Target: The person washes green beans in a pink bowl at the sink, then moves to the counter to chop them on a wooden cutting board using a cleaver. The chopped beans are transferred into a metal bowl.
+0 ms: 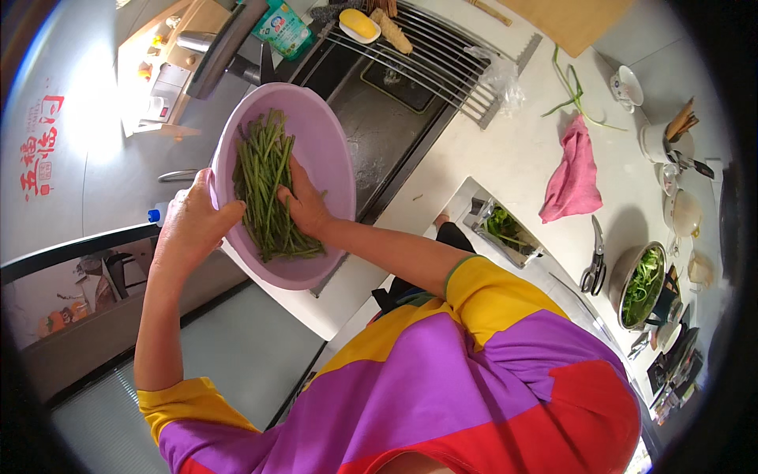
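A lilac plastic basin is tilted over the near-left edge of the counter, beside the sink. My left hand grips its left rim, thumb over the edge and fingers outside. Inside lies a bundle of long, thin green vegetable stems, mostly lined up lengthwise. My right hand reaches into the basin and holds the bundle at its right side, thumb on top. Its other fingers are partly hidden by the stems and the hand itself.
A dark sink with a metal roll-up rack lies beyond the basin. Rightward on the counter are a pink cloth, kitchen scissors and a steel bowl of greens. A bin holding leaves hangs below the counter edge.
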Demonstrator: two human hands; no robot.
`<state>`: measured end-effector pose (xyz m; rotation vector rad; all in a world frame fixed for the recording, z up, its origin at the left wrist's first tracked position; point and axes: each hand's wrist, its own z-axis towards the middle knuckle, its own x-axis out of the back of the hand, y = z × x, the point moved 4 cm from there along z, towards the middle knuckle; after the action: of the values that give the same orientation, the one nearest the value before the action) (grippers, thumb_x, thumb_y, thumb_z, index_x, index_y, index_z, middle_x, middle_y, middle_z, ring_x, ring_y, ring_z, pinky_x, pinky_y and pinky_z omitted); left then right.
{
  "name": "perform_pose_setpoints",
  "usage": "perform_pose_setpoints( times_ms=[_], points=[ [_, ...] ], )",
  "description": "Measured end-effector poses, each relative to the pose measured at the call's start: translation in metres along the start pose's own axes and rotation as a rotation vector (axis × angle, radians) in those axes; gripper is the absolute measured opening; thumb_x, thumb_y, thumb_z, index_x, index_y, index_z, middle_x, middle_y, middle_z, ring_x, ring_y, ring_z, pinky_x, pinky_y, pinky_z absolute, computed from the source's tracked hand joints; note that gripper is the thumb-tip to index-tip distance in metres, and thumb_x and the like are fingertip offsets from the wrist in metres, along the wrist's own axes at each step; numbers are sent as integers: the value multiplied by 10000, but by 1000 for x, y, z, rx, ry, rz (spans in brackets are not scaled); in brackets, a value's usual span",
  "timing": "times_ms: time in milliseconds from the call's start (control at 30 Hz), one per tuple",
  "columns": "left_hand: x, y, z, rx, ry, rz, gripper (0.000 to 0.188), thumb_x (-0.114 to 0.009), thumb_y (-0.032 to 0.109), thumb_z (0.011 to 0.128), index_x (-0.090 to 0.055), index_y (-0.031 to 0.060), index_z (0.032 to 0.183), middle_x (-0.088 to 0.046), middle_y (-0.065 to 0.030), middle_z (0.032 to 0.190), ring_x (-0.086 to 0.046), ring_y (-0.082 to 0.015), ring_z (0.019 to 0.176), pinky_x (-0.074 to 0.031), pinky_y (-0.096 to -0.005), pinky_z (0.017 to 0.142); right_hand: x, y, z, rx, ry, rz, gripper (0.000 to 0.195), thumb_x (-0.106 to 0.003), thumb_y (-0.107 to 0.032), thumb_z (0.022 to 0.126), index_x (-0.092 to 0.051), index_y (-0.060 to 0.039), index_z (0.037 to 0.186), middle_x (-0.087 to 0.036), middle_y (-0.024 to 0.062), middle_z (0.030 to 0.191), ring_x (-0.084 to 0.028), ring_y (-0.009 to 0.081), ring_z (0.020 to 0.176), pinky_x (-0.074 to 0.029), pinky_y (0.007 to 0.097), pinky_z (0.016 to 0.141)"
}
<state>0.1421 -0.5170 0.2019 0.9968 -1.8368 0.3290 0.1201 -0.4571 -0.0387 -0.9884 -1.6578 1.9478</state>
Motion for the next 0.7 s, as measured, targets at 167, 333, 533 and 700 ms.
perform_pose_setpoints(
  times_ms=[167, 333, 533, 700],
  points=[
    [-7, -20, -3, -75, -59, -324, 517, -606, 230, 774, -500, -52, 1194, -653, -155, 812, -637, -186, 561, -544, -297, 487, 34, -18, 5, -25, -80, -244, 733, -512, -240, 912, -153, -57, 1524, -371, 267, 1418, -370, 397, 1325, -277, 414, 1121],
    [-57, -57, 11, -134, -200, -836, 563, -607, 216, 783, -464, -4, 1281, -646, -146, 968, -674, -229, 678, -588, -315, 525, 89, -68, 6, -204, -148, -652, 758, -564, -283, 889, -185, -52, 1503, -467, 284, 1299, -476, 446, 1190, -373, 479, 1038],
    [-164, -50, 37, -75, -281, -1317, 537, -594, 157, 794, -450, -33, 1274, -602, -157, 1133, -669, -288, 959, -615, -424, 725, 166, -98, -1, -250, 4, -906, 748, -625, -268, 835, -263, -41, 1449, -456, 289, 1312, -477, 449, 1201, -399, 503, 1010],
    [-224, 9, 37, -22, -403, -1466, 514, -604, 147, 805, -462, 11, 1280, -576, -125, 1241, -610, -280, 1108, -551, -430, 899, 210, -136, -15, 66, 306, -1276, 647, -601, -165, 793, -401, -35, 1395, -514, 241, 1282, -506, 416, 1170, -354, 533, 1022]
  ],
)
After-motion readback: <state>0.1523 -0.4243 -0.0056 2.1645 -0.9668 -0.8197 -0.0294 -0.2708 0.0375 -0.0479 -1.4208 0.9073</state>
